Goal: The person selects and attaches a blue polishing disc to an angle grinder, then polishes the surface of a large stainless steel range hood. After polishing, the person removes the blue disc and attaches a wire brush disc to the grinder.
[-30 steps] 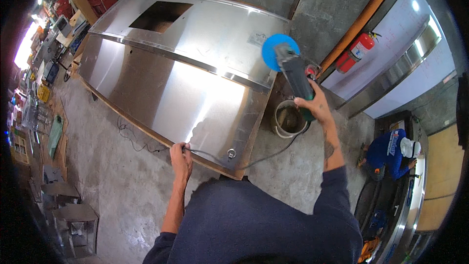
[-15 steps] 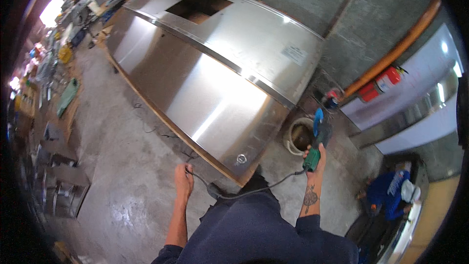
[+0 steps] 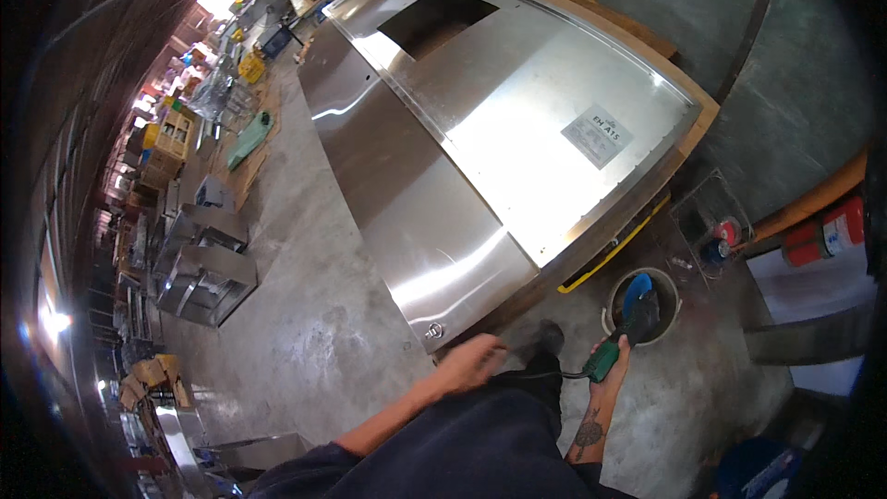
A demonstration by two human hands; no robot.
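Observation:
My right hand (image 3: 621, 368) is closed round the green body of an angle grinder (image 3: 603, 360). The tool's dark head and blue disc (image 3: 636, 291) hang over a pale bucket (image 3: 676, 312). From its rear, a dark power cord (image 3: 545, 373) runs left across my clothes. My left hand (image 3: 471, 365) is smeared by motion beside the near corner of a large steel panel structure (image 3: 407, 176); its fingers are too blurred to read. A small ring (image 3: 432, 331) sits on that corner. The structure has a square opening (image 3: 439, 20) and a grey label (image 3: 596, 137).
A yellow-edged tool (image 3: 614, 245) lies under the structure's right edge. Beyond the bucket are a wire rack (image 3: 707, 222) and a red fire extinguisher (image 3: 827, 229). Steel box frames (image 3: 208, 285) stand at left. A person's blue clothing (image 3: 758, 469) shows at lower right.
My view has shifted, so the steel structure sits farther right. My left hand has moved from out at the left, gripping the cord, toward my middle. The grinder stays in my right hand.

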